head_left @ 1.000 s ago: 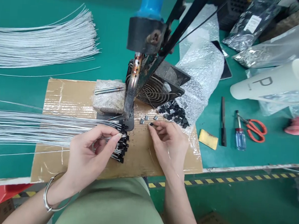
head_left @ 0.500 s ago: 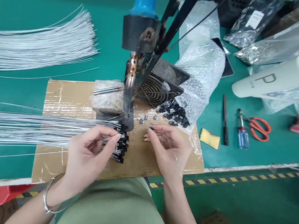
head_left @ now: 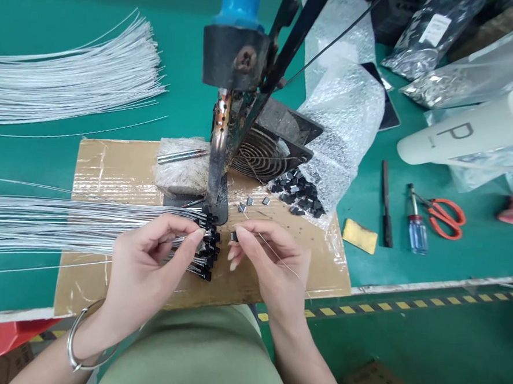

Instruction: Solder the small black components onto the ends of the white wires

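My left hand (head_left: 154,261) is pinched over the bundle of thin grey wires (head_left: 63,218), near their black connector ends (head_left: 209,253); what sits between its fingertips is too small to make out. Just right of the connectors, my right hand (head_left: 273,262) pinches a small black piece (head_left: 234,236) between thumb and fingers. A thin wire (head_left: 274,252) runs across that hand. Both hands are above the brown cardboard (head_left: 251,284). Several loose black pieces (head_left: 300,192) lie in a pile beyond my right hand, with a few single ones nearer.
A hot-air nozzle (head_left: 218,149) on a blue-handled tool hangs over the cardboard, beside a wrapped block (head_left: 181,176) and a fan (head_left: 263,152). White wires (head_left: 72,82) lie at back left. At right are a yellow pad (head_left: 360,236), screwdriver (head_left: 418,231), orange-handled pliers (head_left: 446,218) and white cup (head_left: 464,135).
My right hand has moved left and slightly toward me, bringing the black piece closer to the connector ends. My left hand keeps its pinch almost in place.
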Available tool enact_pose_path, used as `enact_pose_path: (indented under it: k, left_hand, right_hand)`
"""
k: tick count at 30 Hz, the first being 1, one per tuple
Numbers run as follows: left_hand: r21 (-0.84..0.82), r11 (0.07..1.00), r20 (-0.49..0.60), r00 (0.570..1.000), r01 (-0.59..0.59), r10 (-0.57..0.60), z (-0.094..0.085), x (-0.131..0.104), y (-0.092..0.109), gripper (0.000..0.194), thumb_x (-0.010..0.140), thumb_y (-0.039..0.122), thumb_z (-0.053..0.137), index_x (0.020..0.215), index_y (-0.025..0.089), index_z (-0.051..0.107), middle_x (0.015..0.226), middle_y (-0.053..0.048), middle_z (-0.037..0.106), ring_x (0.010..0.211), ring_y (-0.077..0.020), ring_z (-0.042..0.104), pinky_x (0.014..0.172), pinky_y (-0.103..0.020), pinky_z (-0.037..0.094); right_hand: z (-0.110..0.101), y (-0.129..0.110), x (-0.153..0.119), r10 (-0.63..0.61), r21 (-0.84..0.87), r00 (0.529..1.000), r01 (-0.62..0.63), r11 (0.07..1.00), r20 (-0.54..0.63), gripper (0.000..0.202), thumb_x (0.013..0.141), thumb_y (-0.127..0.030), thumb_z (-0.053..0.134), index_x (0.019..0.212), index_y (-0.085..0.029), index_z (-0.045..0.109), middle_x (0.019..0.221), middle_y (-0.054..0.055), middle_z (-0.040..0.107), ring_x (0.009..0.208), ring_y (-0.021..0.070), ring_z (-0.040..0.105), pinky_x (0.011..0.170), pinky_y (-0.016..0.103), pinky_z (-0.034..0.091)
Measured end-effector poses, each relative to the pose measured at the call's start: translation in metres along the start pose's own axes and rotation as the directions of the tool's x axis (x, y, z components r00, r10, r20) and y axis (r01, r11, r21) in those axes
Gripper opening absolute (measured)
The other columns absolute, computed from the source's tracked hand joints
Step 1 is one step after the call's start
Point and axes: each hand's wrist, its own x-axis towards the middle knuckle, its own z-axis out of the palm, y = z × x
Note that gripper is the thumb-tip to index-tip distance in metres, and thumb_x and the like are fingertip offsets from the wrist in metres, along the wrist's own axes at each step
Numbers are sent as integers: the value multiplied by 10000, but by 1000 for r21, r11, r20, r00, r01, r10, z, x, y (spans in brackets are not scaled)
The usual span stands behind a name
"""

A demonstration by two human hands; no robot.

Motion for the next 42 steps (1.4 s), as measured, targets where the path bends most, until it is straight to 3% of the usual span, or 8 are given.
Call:
enact_pose_path:
  k: [5,10,19,29,33,36,42]
  left_hand:
    - [-63,996,68,996,68,-64,-3,1,10,87,919,283,777,862,216,775,937,-14,814,728,-127,704,568,-188,496]
    - [-185,980,181,983,68,-34,-6,5,17,107,941,182,737,855,239,767,889,32,799,767,-91,716,709,-134,558]
    - [-214,974,190,981,74,-33,-7,5,19,168,943,116,717,854,253,757,906,62,789,816,-55,722,762,-77,551]
    - [-205,974,186,981,92,-54,-5,6,18,141,943,155,730,836,244,752,921,49,781,822,-66,714,741,-104,538]
    - [-168,980,186,980,102,-70,-4,7,18,131,944,185,725,824,235,740,934,33,783,768,-79,690,672,-146,519]
    - [-131,986,174,982,99,-76,-3,9,18,128,943,208,721,817,227,736,940,14,788,748,-98,675,605,-183,476]
    - [-95,988,148,983,119,-105,1,14,20,120,922,242,726,805,216,729,936,2,796,688,-98,644,548,-205,418]
  right_hand:
    - [9,5,0,42,61,998,-46,997,51,36,855,-235,869,875,-234,839,657,-21,755,510,93,662,459,171,591]
    - [12,8,-2,75,63,994,-80,995,83,26,877,-252,862,886,-242,839,662,-30,747,508,68,640,463,133,571]
    - [16,7,-2,76,99,994,-84,992,76,36,862,-218,858,847,-222,826,620,-32,741,455,70,636,422,132,560]
    - [16,12,-4,40,59,996,-45,997,80,62,910,-264,830,870,-222,808,638,-35,720,474,72,621,433,147,543]
    - [10,13,-7,-107,-136,991,118,984,82,261,1098,-357,568,1112,-267,812,817,-3,714,592,82,631,534,198,560]
    - [4,11,-9,-254,-319,961,276,907,110,334,1135,-311,461,1269,-295,767,944,9,675,655,86,604,645,249,568]
    - [2,4,-13,-205,-312,971,233,921,120,398,1104,-229,518,1478,-356,562,797,-46,731,554,102,561,536,242,489]
